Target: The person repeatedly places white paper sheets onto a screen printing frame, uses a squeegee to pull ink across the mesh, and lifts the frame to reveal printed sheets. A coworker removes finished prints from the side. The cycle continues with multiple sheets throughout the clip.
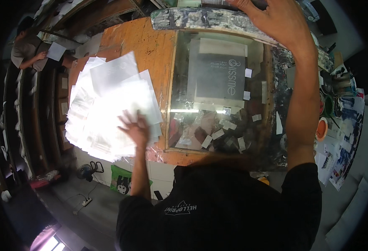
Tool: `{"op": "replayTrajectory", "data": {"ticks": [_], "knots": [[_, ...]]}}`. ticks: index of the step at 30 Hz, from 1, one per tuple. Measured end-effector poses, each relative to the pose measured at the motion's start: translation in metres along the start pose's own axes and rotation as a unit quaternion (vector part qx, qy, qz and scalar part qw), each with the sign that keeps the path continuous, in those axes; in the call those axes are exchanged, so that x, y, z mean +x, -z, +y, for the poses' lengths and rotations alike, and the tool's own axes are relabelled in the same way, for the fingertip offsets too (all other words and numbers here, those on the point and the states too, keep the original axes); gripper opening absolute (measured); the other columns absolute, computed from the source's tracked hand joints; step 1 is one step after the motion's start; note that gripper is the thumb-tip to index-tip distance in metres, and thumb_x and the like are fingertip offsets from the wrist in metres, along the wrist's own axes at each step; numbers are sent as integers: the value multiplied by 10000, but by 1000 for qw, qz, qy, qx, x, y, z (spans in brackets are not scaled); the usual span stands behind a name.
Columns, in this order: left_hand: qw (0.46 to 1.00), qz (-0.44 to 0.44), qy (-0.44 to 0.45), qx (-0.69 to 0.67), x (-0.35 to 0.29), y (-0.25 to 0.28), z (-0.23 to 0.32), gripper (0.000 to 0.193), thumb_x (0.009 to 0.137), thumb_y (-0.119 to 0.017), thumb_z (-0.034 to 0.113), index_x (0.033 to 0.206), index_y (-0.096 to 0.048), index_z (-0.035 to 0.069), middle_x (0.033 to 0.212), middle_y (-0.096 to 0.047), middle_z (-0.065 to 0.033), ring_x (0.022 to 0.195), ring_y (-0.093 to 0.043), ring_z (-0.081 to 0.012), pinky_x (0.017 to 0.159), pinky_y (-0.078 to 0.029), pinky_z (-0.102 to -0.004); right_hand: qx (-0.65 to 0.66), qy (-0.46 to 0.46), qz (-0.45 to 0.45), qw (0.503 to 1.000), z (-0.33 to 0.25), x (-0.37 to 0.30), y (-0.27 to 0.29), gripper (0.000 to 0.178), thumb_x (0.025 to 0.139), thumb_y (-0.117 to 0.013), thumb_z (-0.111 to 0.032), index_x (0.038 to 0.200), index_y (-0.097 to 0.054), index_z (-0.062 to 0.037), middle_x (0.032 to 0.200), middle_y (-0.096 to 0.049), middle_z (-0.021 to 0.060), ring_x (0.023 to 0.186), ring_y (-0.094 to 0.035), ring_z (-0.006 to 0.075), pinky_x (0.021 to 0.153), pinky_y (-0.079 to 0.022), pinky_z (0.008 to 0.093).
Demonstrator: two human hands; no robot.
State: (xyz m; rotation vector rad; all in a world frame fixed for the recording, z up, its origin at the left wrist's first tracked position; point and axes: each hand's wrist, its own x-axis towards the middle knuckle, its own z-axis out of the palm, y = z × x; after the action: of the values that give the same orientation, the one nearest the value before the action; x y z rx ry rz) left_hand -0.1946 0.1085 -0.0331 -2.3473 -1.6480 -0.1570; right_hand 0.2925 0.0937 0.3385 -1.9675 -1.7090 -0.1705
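My left hand point(136, 127) lies with spread fingers on a loose pile of whitish translucent sheets or bags point(108, 94); it holds nothing, and its edges are slightly blurred. Glare washes out the middle of the pile. My right hand point(274, 23) reaches over a paint-crusted bar point(205, 19) at the far side of the table. Its thumb sticks out leftward, but the upper picture edge cuts off the other fingers. Below that bar, a glass pane point(180, 92) bears a dark grey panel point(209, 75) with pale lettering and a logo.
Small white tabs point(218, 134) dot the glass. The wooden tabletop point(138, 39) shows between pile and pane. At right stand paint containers point(321, 128) beside a stained sheet point(347, 142). A person point(29, 50) holding a white sheet point(56, 51) is at far left, near shelves point(33, 113). A green bag point(120, 178) lies below.
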Motion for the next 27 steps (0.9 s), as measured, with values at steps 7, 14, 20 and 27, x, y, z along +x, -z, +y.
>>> {"op": "replayTrajectory", "data": {"ticks": [7,14,20,27], "knots": [[952,-69,-146,-259,33,32,231,550,1030,-526,392,1539,-473,190,1663,-265,-205,1543,-128,-500,1130,-51,-804,13,47,-32,998,26,2,-24,466,988,-647,-458,917,-770,-14,625,-677,91,528,-629,237,643,-555,387],[893,-74,-292,-335,48,40,318,624,951,-605,381,1504,-498,111,1643,-304,-212,1566,-157,-409,1164,-39,-762,146,-2,-169,975,21,-5,9,506,1059,-548,-396,718,-599,-25,566,-456,-19,425,-282,57,344,-267,231],[942,-79,-175,-274,30,45,317,623,989,-571,409,1503,-485,67,1644,-304,-218,1567,-153,-411,1157,-28,-760,157,85,-82,981,36,-11,12,402,1066,-535,-241,832,-676,53,596,-549,41,412,-350,71,336,-323,226],[933,-91,-196,-289,8,53,315,589,991,-577,371,1496,-497,78,1643,-301,-220,1569,-141,-413,1136,-33,-787,34,-42,-66,996,9,-21,-3,444,1063,-559,-275,744,-653,19,544,-474,5,404,-304,74,343,-262,237]]}}
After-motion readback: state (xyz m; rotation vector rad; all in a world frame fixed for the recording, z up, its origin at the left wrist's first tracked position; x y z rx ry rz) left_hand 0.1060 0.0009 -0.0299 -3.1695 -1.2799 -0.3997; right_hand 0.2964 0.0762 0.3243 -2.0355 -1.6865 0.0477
